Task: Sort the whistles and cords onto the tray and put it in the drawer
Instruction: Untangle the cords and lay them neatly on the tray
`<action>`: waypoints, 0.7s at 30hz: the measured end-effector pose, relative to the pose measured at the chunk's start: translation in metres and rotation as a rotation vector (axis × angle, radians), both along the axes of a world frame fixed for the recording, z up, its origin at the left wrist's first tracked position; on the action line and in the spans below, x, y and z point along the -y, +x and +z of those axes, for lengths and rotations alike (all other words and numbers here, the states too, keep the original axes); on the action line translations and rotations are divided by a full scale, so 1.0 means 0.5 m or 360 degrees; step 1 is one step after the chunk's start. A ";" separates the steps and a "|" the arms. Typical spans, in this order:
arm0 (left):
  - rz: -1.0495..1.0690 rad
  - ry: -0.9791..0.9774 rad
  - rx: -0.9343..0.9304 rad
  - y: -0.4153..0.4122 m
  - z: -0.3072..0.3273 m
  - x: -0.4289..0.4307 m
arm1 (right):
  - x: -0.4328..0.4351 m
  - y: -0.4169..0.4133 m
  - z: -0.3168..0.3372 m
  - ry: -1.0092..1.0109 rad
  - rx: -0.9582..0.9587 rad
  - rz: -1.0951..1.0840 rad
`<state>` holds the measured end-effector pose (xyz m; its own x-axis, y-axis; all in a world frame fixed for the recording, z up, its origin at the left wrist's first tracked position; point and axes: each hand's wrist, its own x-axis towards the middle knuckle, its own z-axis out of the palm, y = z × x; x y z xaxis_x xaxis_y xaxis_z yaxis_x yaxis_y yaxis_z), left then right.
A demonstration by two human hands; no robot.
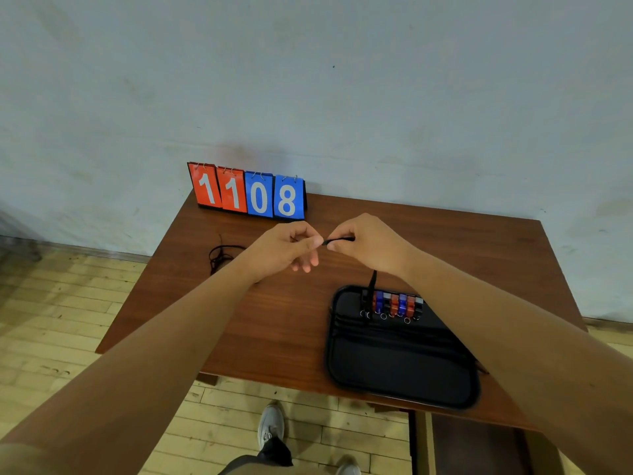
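Pinching a black cord point(339, 239) between both hands, left hand point(286, 250) and right hand point(371, 245), above the table point(274, 323), the person risks its dangling tail snagging the whistles point(394, 303) lined up on the black tray point(400, 358) underneath.

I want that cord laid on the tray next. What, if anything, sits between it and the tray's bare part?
Nothing visible does. The cord, held by both hands, hangs above the table; the tray is bare below the row of whistles.

two hands point(322, 245), one tray point(400, 371), seven whistles point(394, 303), two cords point(219, 255), four number cards point(248, 193)
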<state>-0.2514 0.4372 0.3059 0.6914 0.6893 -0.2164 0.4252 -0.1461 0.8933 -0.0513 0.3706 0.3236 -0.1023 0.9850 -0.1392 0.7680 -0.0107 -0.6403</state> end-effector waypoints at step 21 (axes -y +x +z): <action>0.0355 -0.0022 -0.0197 -0.035 -0.078 0.016 | 0.110 0.133 -0.083 -0.0269 0.0087 -0.0255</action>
